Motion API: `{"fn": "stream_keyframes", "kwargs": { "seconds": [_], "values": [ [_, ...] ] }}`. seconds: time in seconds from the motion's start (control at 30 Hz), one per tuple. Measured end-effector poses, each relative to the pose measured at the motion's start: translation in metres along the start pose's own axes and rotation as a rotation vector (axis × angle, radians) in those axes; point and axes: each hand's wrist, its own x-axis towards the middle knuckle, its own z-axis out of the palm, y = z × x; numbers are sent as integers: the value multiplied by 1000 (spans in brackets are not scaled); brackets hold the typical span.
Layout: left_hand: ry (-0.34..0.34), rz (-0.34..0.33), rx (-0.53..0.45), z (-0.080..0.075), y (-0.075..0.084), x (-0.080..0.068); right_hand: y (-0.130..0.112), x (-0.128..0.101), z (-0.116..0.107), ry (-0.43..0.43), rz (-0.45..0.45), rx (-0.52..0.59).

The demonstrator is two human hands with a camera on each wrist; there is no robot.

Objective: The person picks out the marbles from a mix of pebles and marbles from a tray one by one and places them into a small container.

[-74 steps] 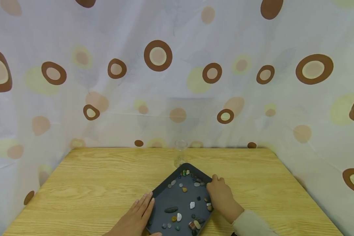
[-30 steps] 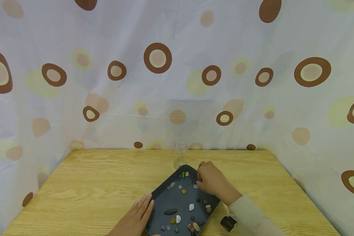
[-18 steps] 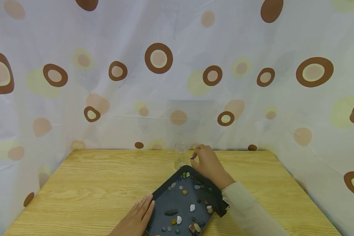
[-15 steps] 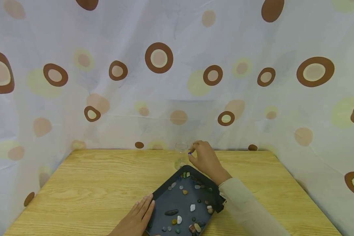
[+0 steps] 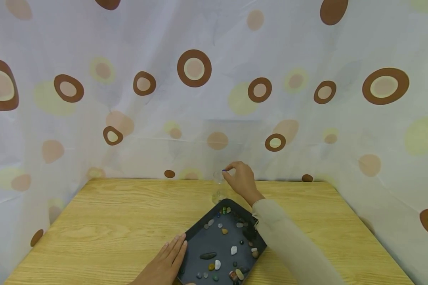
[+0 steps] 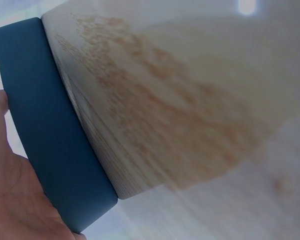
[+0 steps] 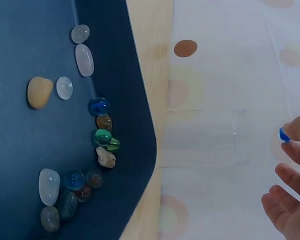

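My right hand (image 5: pixel 241 179) pinches a small blue marble (image 5: pixel 224 170) between thumb and forefinger, at the rim of a tall clear glass (image 5: pixel 219 194). In the right wrist view the blue marble (image 7: pixel 284 135) shows at the fingertips, with the other fingers loosely bent. The glass stands just behind the far corner of a dark tray (image 5: pixel 199 222). My left hand (image 5: pixel 165 259) rests along the tray's left side with straight fingers. In the left wrist view that hand (image 6: pixel 20 195) lies against the outside of the dark tray wall (image 6: pixel 55 125).
Several pebbles and marbles lie scattered in the tray, among them a long dark stone (image 5: pixel 208 255), a white stone (image 5: pixel 234 250) and a green marble (image 7: pixel 103 137). Under the tray is a wooden table (image 5: pixel 110 221). A patterned curtain (image 5: pixel 214 99) hangs behind it.
My right hand has moved from the tray's right edge into the tray, then up and left to the glass rim with the blue marble pinched. My left hand stays at the tray's side.
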Motion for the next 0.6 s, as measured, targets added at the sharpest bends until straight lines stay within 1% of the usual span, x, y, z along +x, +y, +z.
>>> {"fn": "stream_keyframes", "kwargs": {
  "seconds": [0.13,0.23,0.43,0.53,0.6],
  "values": [
    [-15,-6,-11,-1,1,0,2,1,5,-9,70,56],
    [-32,-14,-30,-3,2,0,3,1,9,-15,83,66],
    [-102,-60,-123,-7,4,1,5,2,14,-31,112,44],
    [-127,-69,-140,-8,5,1,6,1,15,-51,142,36],
    [-124,-68,-131,-8,4,1,7,0,16,-64,153,35]
  ]
}}
